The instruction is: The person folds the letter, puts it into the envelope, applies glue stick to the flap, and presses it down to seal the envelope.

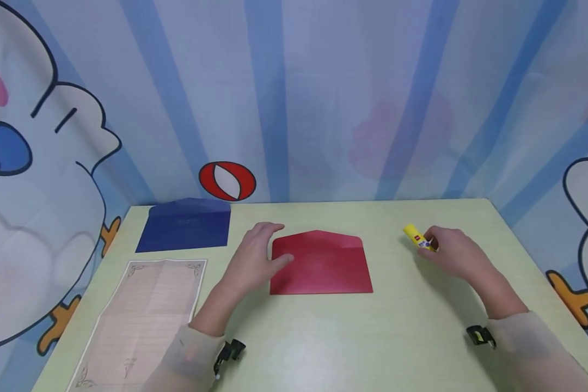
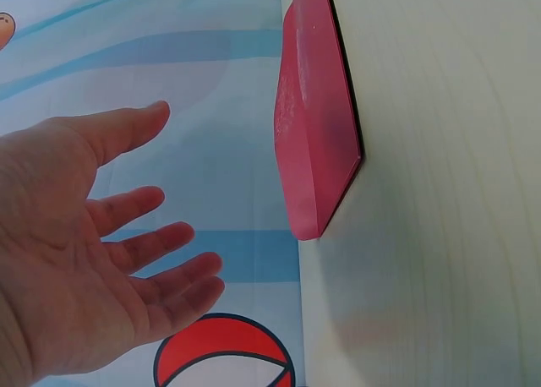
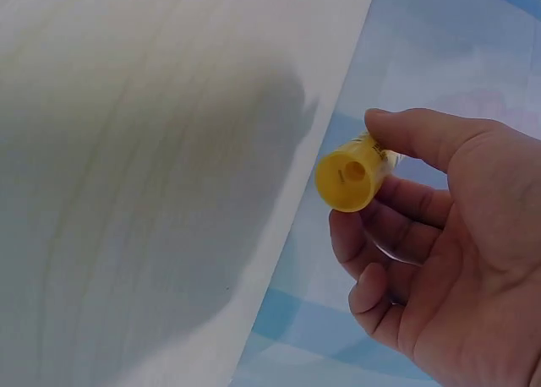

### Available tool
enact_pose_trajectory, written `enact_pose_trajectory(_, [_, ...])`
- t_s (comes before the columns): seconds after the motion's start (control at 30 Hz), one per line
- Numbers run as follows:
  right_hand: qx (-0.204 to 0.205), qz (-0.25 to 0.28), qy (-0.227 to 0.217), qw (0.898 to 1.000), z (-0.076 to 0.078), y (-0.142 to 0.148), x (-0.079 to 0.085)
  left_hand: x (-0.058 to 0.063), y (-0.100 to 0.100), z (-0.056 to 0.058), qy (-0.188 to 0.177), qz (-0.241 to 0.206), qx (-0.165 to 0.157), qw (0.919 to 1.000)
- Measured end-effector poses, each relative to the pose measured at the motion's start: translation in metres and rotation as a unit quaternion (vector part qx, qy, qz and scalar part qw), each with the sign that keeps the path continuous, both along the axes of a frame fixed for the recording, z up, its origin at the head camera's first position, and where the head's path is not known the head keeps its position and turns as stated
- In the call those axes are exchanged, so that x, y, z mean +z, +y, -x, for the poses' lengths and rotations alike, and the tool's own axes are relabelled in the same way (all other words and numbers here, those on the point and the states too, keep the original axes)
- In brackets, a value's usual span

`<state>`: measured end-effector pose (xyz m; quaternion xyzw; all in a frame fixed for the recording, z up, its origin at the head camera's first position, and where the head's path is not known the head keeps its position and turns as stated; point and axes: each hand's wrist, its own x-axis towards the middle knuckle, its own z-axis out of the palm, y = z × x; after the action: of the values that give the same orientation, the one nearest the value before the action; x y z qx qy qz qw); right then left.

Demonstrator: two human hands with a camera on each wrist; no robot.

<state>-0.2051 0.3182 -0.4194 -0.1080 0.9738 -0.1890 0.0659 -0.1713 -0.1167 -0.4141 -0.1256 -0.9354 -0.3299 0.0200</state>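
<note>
A yellow glue stick [image 1: 414, 235] is pinched between the thumb and fingers of my right hand [image 1: 453, 253], above the right part of the table. Its round yellow end [image 3: 345, 184] faces the camera in the right wrist view. My left hand [image 1: 255, 261] hovers by the left edge of a red envelope [image 1: 320, 267], fingers spread and holding nothing. The envelope lies mid-table with its flap raised at the far side. In the left wrist view, a gap separates the left palm [image 2: 76, 260] from the red envelope [image 2: 317, 133].
At the back left lies a dark blue envelope [image 1: 186, 226], its flap also unfolded. Nearer, a sheet of lined letter paper [image 1: 142, 316] with ornate corners lies partly behind the left forearm. A printed blue curtain [image 1: 318, 98] stands behind the table [image 1: 323, 343].
</note>
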Motion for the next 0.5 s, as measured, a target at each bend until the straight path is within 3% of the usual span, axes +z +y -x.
enact_pose_trajectory(0.5, [-0.006,-0.049,-0.036,0.998,0.0046,0.0093,-0.0108,0.0009,-0.0018,0.0002,0.002,-0.005,0.005,1.0])
